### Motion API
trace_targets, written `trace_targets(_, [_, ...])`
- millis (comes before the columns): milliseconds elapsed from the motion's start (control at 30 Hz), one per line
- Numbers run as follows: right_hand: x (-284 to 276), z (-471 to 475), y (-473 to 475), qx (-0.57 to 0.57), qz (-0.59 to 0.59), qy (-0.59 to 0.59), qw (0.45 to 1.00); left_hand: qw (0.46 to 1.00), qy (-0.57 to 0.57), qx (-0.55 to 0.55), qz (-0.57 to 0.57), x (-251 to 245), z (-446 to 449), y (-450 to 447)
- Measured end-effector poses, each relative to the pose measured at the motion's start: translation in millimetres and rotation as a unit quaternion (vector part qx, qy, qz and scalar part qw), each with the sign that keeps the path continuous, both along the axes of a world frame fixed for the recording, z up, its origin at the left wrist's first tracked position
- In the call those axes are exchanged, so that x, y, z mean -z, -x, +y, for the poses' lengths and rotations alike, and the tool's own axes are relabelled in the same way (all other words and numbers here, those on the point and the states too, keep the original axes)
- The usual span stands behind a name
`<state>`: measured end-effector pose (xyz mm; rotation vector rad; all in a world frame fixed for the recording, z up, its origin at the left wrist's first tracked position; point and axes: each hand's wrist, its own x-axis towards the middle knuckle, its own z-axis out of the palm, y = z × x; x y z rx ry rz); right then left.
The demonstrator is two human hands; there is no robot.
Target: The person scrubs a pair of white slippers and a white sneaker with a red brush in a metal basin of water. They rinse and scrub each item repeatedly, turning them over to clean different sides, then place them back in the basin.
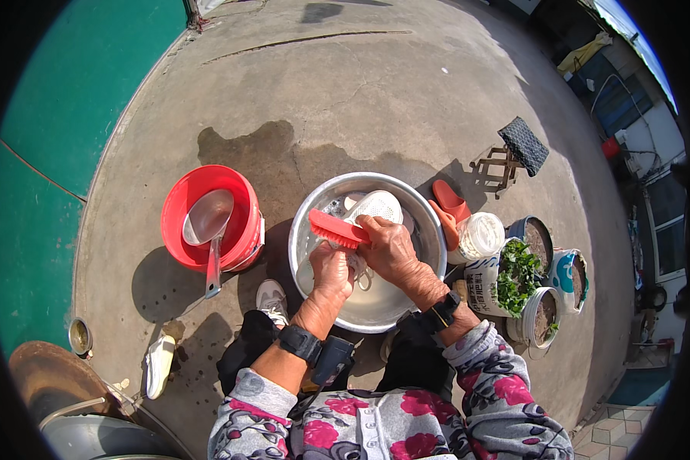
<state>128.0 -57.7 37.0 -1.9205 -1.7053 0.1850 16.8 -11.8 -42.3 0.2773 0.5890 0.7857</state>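
Observation:
My right hand (392, 248) grips one end of a red scrubbing brush (333, 226), its bristles facing down towards my left hand. The fingers of my left hand (330, 269) are closed on a white shoe (356, 263), mostly hidden by the hands, with a loop of lace hanging below. Both hands are over a large metal basin (299, 236) with cloudy water (374, 305) in it. Another white shoe (383, 204), its perforated side showing, rests in the basin beyond the brush.
To the left stands a red bucket (172, 230) with a metal dipper (208, 215) in it. A white shoe (160, 368) lies on the concrete nearby. Orange slippers (451, 200), a plastic jar (481, 236) and several planters (537, 241) crowd the basin's right. Farther off is a small stool (503, 164).

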Motion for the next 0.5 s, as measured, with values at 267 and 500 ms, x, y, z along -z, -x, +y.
trace_targets(267, [-12.8,-0.4,-8.2,0.046,0.186,0.057,0.980,0.993,-0.045,0.035,0.105,-23.7,-2.6,0.8])
trace_targets(500, [-12.0,-4.6,-10.9,0.022,0.094,0.074,0.993,0.987,-0.094,0.054,0.117,-25.7,-2.5,-0.7])
